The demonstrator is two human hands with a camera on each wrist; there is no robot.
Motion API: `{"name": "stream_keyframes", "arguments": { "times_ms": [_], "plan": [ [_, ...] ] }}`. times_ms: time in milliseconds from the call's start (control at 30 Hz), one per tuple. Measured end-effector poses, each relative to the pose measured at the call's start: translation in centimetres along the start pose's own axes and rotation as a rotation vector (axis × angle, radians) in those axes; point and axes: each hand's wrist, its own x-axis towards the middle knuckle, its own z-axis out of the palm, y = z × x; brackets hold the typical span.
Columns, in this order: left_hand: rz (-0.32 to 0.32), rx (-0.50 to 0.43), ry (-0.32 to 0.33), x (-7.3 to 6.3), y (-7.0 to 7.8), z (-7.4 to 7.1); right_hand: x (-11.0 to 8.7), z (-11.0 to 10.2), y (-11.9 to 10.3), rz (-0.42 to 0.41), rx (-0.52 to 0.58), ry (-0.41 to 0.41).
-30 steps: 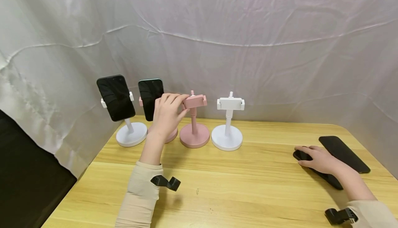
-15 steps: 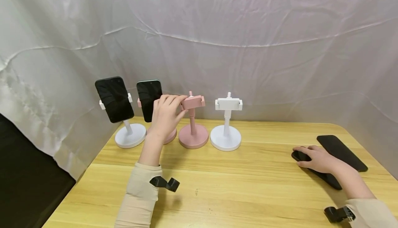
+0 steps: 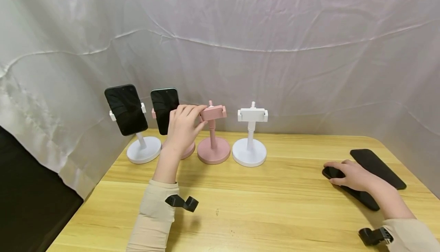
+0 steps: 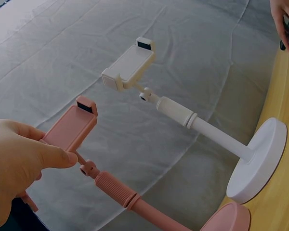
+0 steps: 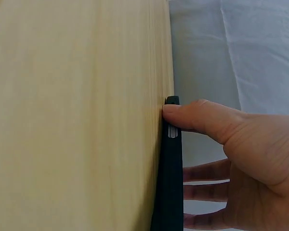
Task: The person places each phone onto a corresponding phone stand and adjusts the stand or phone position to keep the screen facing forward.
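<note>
My left hand (image 3: 183, 128) grips the left end of the clamp on a pink phone stand (image 3: 214, 151), thumb below and fingers above. The clamp (image 4: 73, 127) holds no phone in the left wrist view. Over at the right, my right hand (image 3: 354, 175) holds a black phone (image 3: 365, 198) by its sides near the far end. In the right wrist view, the thumb lies on the edge of that phone (image 5: 169, 183), by its side button. The phone appears to lie on the table.
To the left, a white stand (image 3: 144, 151) bears a black phone (image 3: 126, 110); another pink stand, partly hidden, bears a second phone (image 3: 165, 105). A white stand (image 3: 250, 154) without a phone is right of the gripped one. Another black phone (image 3: 378, 168) lies on the wooden table (image 3: 275, 214).
The view shifts slightly. My left hand stays on the pink clamp. My right hand stays on the phone, whose near end swings very slightly to the right.
</note>
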Motion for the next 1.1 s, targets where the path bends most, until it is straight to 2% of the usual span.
{"name": "stream_keyframes", "arguments": {
  "times_ms": [167, 433, 900, 1100],
  "plan": [
    [0.005, -0.002, 0.005, 0.01, -0.02, 0.03, 0.05, 0.07, 0.09, -0.01, 0.01, 0.002],
    [0.003, -0.009, -0.004, 0.05, -0.02, -0.05, 0.2, -0.07, -0.02, 0.024, 0.019, -0.002],
    [0.003, -0.004, -0.008, 0.11, 0.03, -0.12, 0.49, 0.01, -0.09, 0.016, -0.022, 0.057],
    [0.002, -0.006, -0.012, 0.07, 0.04, -0.15, 0.6, -0.2, -0.45, -0.016, -0.039, 0.099]
  ]
}}
